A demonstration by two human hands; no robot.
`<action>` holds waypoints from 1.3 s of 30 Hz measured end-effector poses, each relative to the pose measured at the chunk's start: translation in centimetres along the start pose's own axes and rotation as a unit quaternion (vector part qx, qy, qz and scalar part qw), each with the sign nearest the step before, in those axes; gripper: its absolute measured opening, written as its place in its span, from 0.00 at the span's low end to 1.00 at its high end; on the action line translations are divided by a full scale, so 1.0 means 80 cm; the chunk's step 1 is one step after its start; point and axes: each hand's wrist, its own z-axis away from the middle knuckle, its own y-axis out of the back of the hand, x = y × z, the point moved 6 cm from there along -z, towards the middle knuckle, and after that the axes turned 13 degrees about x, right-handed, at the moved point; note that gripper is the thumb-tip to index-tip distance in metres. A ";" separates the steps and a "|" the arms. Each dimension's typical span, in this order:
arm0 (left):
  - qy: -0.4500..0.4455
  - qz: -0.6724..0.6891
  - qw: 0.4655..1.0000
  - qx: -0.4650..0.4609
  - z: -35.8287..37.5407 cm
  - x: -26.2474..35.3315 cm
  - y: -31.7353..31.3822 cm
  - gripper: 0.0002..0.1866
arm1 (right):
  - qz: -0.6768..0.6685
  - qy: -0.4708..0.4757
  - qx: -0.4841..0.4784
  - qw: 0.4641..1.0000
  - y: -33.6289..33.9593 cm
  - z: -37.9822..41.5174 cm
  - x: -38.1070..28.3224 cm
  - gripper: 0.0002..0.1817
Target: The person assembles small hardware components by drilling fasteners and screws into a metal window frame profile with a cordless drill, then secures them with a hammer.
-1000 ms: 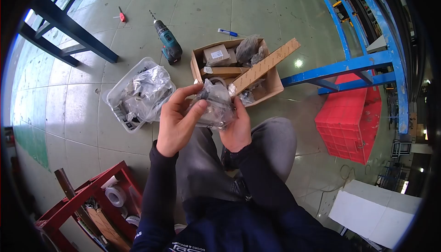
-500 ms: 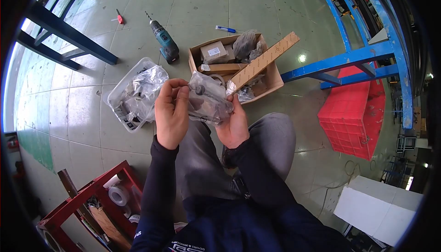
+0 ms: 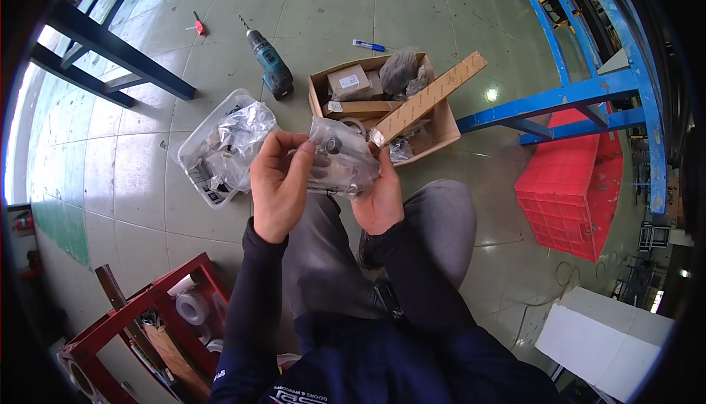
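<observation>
Between my two hands is a clear plastic bag (image 3: 340,157) with small dark, round parts inside; their exact kind cannot be made out. My left hand (image 3: 279,183) pinches the bag's left edge between thumb and fingers. My right hand (image 3: 381,196) grips its right end from below, some fingers hidden behind the plastic. Just beyond the bag stands an open cardboard box (image 3: 441,139) holding small cartons, plastic-wrapped items and a long cardboard strip (image 3: 434,98) that juts over its right side. Left of my left hand, a white plastic tray (image 3: 193,133) carries more clear bags.
A cordless drill (image 3: 271,65), a blue marker (image 3: 368,45) and a small red-handled tool (image 3: 199,27) lie on the floor. Blue metal frames (image 3: 559,102) stand at both sides. A red crate (image 3: 555,194) is at right, a red rack (image 3: 147,301) at lower left, a white block (image 3: 603,338) at lower right.
The bag has turned slightly and its face lies flatter toward me. Both hands keep hold of it. The whole scene has shifted a little to the right with the camera.
</observation>
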 end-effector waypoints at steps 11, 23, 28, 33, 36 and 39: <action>-0.009 -0.040 0.999 0.001 -0.004 -0.024 -0.004 0.07 | -0.010 0.005 0.039 0.999 0.004 -0.001 -0.012 0.19; 0.002 -0.125 0.991 -0.042 -0.011 -0.007 -0.002 0.21 | 0.079 -0.019 -0.071 0.994 -0.021 0.020 -0.005 0.24; -0.211 -0.320 0.922 -0.048 0.008 0.056 -0.030 0.16 | 0.044 -0.031 -0.053 0.997 -0.010 0.000 0.009 0.22; -0.260 -0.362 0.891 -0.082 0.012 0.074 -0.046 0.17 | -0.005 -0.052 -0.063 0.997 -0.011 0.001 0.006 0.22; -0.245 -0.360 0.895 -0.097 0.004 0.071 -0.040 0.16 | -0.007 -0.055 -0.050 0.997 -0.008 0.003 0.009 0.23; -0.274 -0.350 0.889 -0.106 0.003 0.069 -0.042 0.15 | 0.012 -0.041 -0.043 0.998 -0.005 0.003 0.005 0.21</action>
